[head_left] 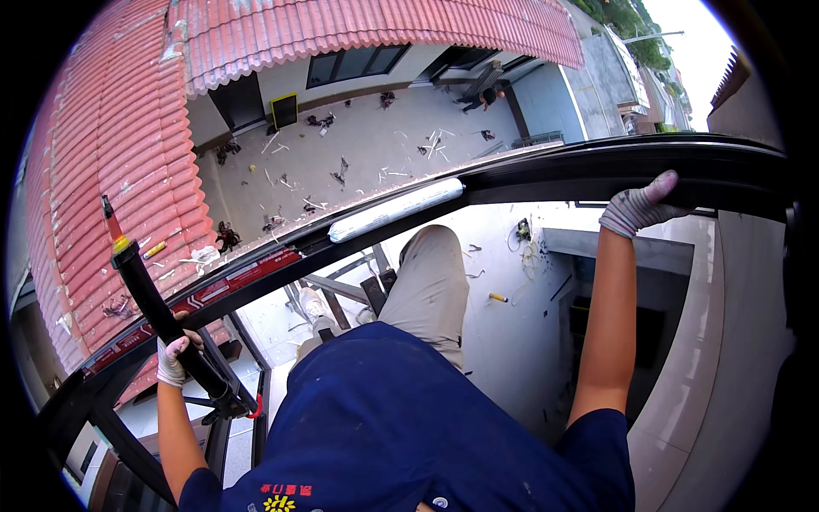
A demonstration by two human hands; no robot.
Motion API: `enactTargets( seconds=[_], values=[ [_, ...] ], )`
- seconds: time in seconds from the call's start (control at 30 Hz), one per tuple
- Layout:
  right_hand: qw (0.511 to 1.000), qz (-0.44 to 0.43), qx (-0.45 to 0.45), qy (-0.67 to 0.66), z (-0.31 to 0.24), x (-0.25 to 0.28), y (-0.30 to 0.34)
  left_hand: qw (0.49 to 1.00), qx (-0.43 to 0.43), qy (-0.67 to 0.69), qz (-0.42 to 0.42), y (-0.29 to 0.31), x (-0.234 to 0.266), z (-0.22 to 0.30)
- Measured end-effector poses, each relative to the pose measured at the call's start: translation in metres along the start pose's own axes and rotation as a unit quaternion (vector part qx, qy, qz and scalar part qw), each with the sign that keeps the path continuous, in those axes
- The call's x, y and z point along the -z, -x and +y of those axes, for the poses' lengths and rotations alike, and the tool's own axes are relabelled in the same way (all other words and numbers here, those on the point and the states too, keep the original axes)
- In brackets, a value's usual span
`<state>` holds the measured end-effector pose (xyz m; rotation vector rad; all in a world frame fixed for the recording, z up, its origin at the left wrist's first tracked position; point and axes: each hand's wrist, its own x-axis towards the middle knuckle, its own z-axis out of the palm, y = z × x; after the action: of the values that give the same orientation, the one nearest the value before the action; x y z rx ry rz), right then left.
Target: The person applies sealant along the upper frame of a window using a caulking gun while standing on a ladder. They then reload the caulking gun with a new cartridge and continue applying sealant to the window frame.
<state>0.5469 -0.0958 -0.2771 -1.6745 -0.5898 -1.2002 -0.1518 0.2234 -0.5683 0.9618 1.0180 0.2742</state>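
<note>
My left hand (177, 352), in a pale glove with bare fingertips, is closed around the black barrel of a caulking gun (152, 294). The gun points up and away, its orange-red nozzle (112, 224) held by a yellow collar. On the right, my gloved right hand (640, 207) grips the black window frame (546, 173), its fingers partly hidden by the rail. A white sausage pack of sealant (397, 210) lies along the frame's sill between my hands. Red printed film (235, 275) covers part of the frame at left.
Beyond the frame, far below, a courtyard (367, 145) has scattered scraps and a person (485, 100) at its far side. Red roof tiles (136, 154) slope close at left. Inside, a metal support (341, 288) is under my legs; a small yellow-and-black object (498, 298) lies on the pale floor.
</note>
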Motion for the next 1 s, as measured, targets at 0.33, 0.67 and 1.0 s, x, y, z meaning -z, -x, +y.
enactTargets(
  seconds=[0.33, 0.67, 1.0],
  values=[
    [0.999, -0.013, -0.006, -0.041, 0.000, 0.000, -0.002, 0.999, 0.028, 0.032, -0.002, -0.001, 0.003, 0.002],
    [0.998, -0.005, -0.005, -0.060, 0.008, 0.001, -0.004, 0.998, 0.039, 0.041, 0.009, -0.001, -0.004, 0.005],
    [0.998, -0.004, -0.029, -0.051, -0.006, -0.004, -0.002, 0.999, 0.017, 0.035, 0.024, 0.000, -0.007, 0.001]
  ],
)
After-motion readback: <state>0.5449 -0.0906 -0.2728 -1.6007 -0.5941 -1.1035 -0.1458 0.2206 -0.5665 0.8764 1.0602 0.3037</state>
